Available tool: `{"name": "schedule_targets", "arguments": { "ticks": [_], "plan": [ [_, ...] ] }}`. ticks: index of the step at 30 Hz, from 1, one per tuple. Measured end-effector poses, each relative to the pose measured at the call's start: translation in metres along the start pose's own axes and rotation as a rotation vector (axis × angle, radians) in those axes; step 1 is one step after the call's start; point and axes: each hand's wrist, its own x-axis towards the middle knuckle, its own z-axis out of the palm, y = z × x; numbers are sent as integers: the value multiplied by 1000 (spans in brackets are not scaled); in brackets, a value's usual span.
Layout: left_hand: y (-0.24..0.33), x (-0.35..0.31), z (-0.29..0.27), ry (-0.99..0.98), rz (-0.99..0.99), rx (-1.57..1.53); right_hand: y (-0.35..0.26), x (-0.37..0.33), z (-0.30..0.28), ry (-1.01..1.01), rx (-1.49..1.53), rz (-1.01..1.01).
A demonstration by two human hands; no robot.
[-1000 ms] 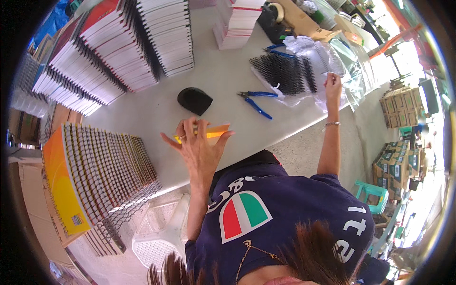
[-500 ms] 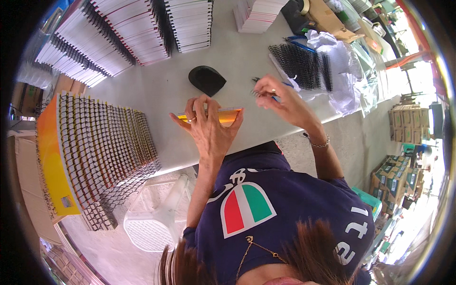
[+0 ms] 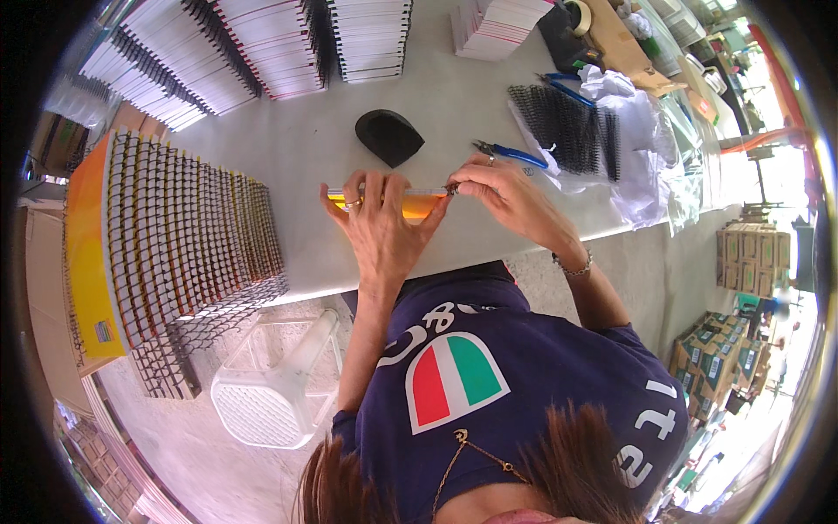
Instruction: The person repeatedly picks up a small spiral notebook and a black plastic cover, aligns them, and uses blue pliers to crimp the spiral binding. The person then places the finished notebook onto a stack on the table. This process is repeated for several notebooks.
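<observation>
My left hand [image 3: 381, 223] grips a thin yellow-orange notebook [image 3: 422, 207], standing on edge on the table, fingers over its top and thumb at the right end. My right hand [image 3: 511, 199] is at that same right end, fingertips pinched on a small dark coil end [image 3: 451, 188]. Most of the coil is hidden by my fingers. Just beyond my right hand lie blue-handled cutters [image 3: 521, 156], untouched. A black rounded block [image 3: 389, 137] rests beyond my left hand.
Black spiral coils [image 3: 567, 122] lie on white paper at the right, beside more blue-handled pliers [image 3: 567, 87]. Stacks of spiral-bound books [image 3: 371, 39] line the far left. A tall yellow-covered coil-bound stack [image 3: 192, 244] stands left, near a white stool [image 3: 266, 410].
My right hand has moved left and nearer, from over the cutters to the notebook's right end, where it pinches. My left hand keeps its grip. The view has shifted slightly.
</observation>
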Motion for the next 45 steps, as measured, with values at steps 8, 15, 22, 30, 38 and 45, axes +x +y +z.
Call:
{"name": "schedule_targets", "arguments": {
  "ticks": [8, 15, 22, 30, 38, 45],
  "plan": [
    [-1, 0, 4, 25, -17, 35, -7, 0, 0, 47, 265, 73],
    [7, -2, 2, 20, -91, 66, 3, -1, 17, 129, -123, -78],
    [9, -7, -2, 5, -126, 57, 1, 10, 16, 148, -237, -166],
    [10, -11, 3, 345, -278, -218, 5, 21, 17, 58, -294, -211],
    [-19, -17, 3, 162, -215, -276, 47, 96, 2, -129, -97, -350],
    [-54, -6, -6, 153, -143, -290, 71, 147, 21, -547, -86, -331]
  ]
}}
